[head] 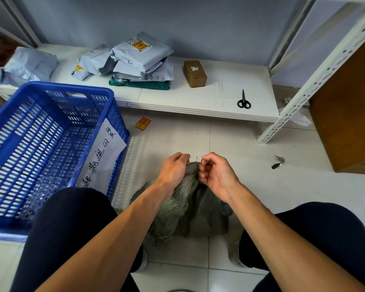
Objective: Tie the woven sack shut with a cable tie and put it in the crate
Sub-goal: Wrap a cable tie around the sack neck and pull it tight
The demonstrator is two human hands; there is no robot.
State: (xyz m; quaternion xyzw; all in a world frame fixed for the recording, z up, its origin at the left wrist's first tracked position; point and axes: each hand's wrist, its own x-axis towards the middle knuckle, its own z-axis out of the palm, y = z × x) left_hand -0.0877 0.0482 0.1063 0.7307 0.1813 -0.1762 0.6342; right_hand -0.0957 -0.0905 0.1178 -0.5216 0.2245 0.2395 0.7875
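Note:
A grey-green woven sack (pixel 190 209) lies on the tiled floor between my knees, its neck bunched upward. My left hand (pixel 174 169) grips the gathered neck and pinches one end of a thin white cable tie (pixel 195 158). My right hand (pixel 216 173) pinches the tie's other end just right of the neck. The tie arcs between both hands above the sack's top. A blue plastic crate (pixel 50 144) stands on the floor to the left, holding only a white handwritten paper sheet (pixel 102 157).
A low white shelf (pixel 198 98) runs across the back with grey mailer parcels (pixel 139 57), a small cardboard box (pixel 195 73) and black scissors (pixel 243 101). A white perforated shelf post (pixel 316 81) slants at right beside a brown cabinet (pixel 350 114). Scraps (pixel 278 162) lie on the floor.

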